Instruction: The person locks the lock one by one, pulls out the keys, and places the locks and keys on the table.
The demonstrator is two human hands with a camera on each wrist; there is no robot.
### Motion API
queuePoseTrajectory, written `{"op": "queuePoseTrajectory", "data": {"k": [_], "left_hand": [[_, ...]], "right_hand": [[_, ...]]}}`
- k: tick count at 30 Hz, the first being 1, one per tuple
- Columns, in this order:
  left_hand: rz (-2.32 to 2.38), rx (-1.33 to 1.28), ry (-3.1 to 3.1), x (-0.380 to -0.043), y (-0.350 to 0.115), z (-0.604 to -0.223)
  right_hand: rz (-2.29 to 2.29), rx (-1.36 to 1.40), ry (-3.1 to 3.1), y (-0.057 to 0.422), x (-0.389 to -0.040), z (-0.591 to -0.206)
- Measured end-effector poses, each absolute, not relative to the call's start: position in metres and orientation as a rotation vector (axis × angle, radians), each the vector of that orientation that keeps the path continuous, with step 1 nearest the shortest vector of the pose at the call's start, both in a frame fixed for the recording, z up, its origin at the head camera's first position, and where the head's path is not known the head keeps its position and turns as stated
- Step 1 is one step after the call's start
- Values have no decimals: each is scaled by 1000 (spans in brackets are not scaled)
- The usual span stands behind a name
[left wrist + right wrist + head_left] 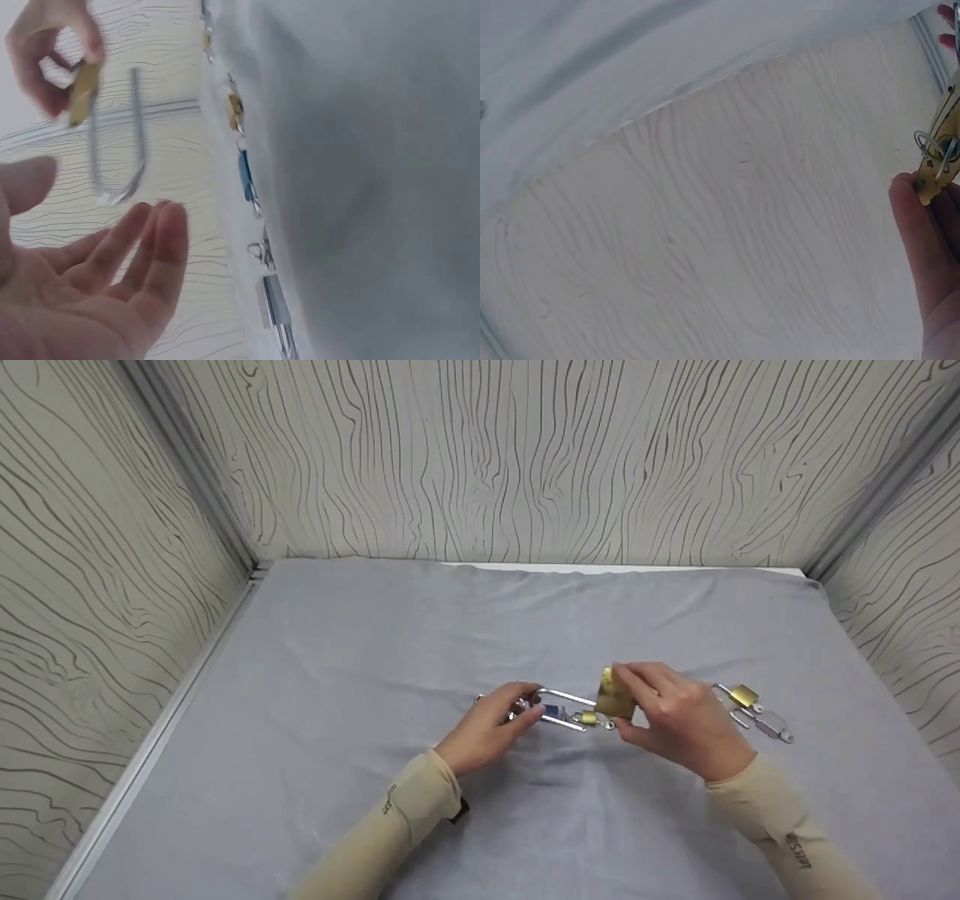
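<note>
My right hand point(675, 716) pinches the brass body of a large padlock point(616, 699) between thumb and fingers, above the cloth. Its long steel shackle point(568, 696) points left, one leg in the body and the other free. A wire ring and a key point(943, 154) show at the underside of the body in the right wrist view. Around the shackle's curved end, my left hand point(97, 292) has its thumb and fingers spread, with a gap showing between them and the metal. Below the shackle lie a blue padlock point(552, 710) and a small brass padlock point(586, 718).
Right of my right hand, another brass padlock point(744, 695) and a grey padlock point(770, 727) lie on the grey cloth point(360, 660). A silver-grey padlock point(274, 301) lies in the row near my left hand. Wood-patterned panels point(480, 457) stand behind and at both sides.
</note>
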State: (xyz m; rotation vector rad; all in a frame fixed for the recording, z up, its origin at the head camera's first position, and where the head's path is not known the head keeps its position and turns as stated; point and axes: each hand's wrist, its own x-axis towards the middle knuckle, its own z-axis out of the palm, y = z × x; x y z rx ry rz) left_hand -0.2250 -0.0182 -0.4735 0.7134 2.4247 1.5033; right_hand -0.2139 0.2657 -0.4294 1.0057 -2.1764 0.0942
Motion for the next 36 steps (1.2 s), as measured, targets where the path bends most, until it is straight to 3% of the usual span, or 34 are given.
{"op": "queuePoseTrajectory", "data": {"k": [6,13,20,28,36], "left_hand": [[1666,725,2347,-226,-19,-476],[1726,781,2441,-225,-19,-474],[1805,876,2483,-225,-16,-463],[1899,811,2539,-228,-14,-462],[2048,614,2039,-230,-23,-467]], "right_hand": [[228,1128,-2203,235,-218,-423],[645,1192,-2292,236,-225,-420],[1204,1062,-2479,245,-224,-424],[1678,899,-2624,231,-216,-436],[1866,864,-2566,229,-211,-446]]}}
